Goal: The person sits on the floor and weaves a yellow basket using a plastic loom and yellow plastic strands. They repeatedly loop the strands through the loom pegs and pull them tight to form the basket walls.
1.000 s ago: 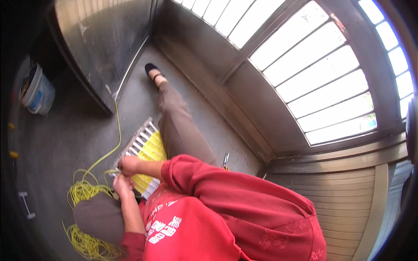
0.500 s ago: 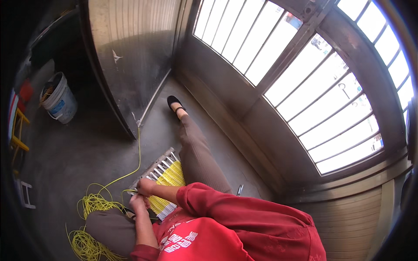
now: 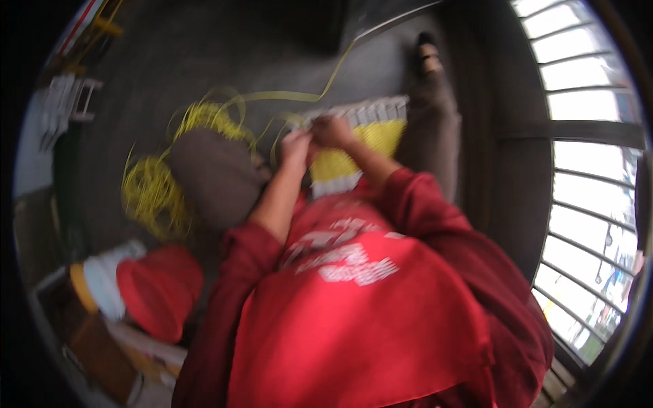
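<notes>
My left hand [image 3: 296, 146] and my right hand [image 3: 329, 131] meet, fingers closed, at the upper left corner of a woven panel [image 3: 371, 139], yellow with white bands and a row of pale pegs or loops along its top. Motion blur hides exactly what each grips. Yellow strand [image 3: 272, 96] runs across the floor and loops beside my hands; tangled heaps of it [image 3: 153, 194] lie around my bent left leg [image 3: 214, 177]. My stretched right leg [image 3: 439, 119] is alongside the panel.
Red [image 3: 160, 289] and pale containers stand at lower left. A white stepped object [image 3: 85, 98] and a yellow frame [image 3: 105, 27] are at far left. A dark panel [image 3: 313, 17] stands ahead; barred windows [image 3: 585, 180] line the right wall.
My view has swung down and turned, so the panel and hands appear higher and red containers come into view at lower left. My hands stay together at the panel's corner.
</notes>
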The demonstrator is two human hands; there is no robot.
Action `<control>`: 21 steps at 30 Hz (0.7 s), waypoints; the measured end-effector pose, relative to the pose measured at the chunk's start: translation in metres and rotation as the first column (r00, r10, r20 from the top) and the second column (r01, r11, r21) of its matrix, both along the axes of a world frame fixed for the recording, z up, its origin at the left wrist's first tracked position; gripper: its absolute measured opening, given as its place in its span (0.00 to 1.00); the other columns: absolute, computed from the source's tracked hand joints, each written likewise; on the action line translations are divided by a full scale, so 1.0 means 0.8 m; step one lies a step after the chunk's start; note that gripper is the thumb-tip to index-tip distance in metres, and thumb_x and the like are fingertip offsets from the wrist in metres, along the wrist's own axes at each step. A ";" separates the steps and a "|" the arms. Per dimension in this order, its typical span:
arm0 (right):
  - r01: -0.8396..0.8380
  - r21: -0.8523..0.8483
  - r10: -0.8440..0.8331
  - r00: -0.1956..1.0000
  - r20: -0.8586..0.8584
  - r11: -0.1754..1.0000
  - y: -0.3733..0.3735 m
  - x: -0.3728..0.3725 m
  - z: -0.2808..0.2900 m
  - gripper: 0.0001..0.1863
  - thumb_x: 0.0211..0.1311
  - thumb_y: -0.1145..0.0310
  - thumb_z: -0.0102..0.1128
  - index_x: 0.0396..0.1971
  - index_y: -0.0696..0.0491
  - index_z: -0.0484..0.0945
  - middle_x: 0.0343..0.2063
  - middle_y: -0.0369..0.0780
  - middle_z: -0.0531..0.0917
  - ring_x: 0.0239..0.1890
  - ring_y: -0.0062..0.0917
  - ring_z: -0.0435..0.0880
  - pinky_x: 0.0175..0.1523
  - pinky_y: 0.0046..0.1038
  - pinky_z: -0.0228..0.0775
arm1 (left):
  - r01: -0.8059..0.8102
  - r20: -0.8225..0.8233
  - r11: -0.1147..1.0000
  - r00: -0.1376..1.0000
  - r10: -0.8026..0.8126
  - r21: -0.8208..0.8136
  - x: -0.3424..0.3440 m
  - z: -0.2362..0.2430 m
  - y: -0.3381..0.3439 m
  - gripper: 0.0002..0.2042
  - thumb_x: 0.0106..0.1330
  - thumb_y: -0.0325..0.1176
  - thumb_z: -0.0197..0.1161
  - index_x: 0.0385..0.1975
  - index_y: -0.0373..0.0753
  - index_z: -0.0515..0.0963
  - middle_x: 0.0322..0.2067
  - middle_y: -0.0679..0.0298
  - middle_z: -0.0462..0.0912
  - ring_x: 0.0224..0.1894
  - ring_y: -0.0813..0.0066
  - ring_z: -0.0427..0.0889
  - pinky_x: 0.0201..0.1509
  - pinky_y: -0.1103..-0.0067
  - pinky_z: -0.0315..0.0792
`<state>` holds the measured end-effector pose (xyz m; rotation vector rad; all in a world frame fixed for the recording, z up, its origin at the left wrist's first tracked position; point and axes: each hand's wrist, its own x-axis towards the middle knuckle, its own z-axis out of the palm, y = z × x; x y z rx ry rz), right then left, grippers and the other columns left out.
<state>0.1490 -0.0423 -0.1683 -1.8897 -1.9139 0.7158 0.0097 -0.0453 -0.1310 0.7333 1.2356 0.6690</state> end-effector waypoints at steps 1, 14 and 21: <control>0.131 -0.220 -0.191 0.941 -0.279 0.967 -0.014 -0.015 0.066 0.14 0.45 0.60 0.57 0.32 0.50 0.82 0.29 0.47 0.82 0.34 0.38 0.82 0.40 0.35 0.73 | 0.004 -0.011 0.996 1.000 -0.005 -0.087 -0.016 0.005 -0.001 0.03 0.58 0.30 0.55 0.26 0.41 0.74 0.14 0.65 0.73 0.13 0.75 0.71 0.15 0.77 0.65; 0.241 -0.228 -0.320 0.846 -0.428 0.943 -0.044 0.003 0.057 0.11 0.49 0.67 0.56 0.32 0.53 0.82 0.25 0.47 0.82 0.28 0.34 0.83 0.38 0.31 0.74 | 0.282 0.379 0.912 0.912 -0.159 -0.297 -0.025 0.023 0.008 0.09 0.60 0.32 0.54 0.40 0.42 0.71 0.18 0.68 0.76 0.15 0.77 0.73 0.20 0.76 0.68; 0.222 -0.229 -0.305 0.838 -0.453 0.948 -0.036 0.003 0.057 0.12 0.48 0.67 0.56 0.32 0.52 0.82 0.24 0.47 0.82 0.27 0.34 0.83 0.37 0.30 0.74 | 0.399 0.303 0.891 0.895 -0.327 -0.218 -0.025 0.028 0.018 0.06 0.59 0.32 0.54 0.35 0.42 0.69 0.15 0.68 0.72 0.11 0.77 0.67 0.17 0.78 0.65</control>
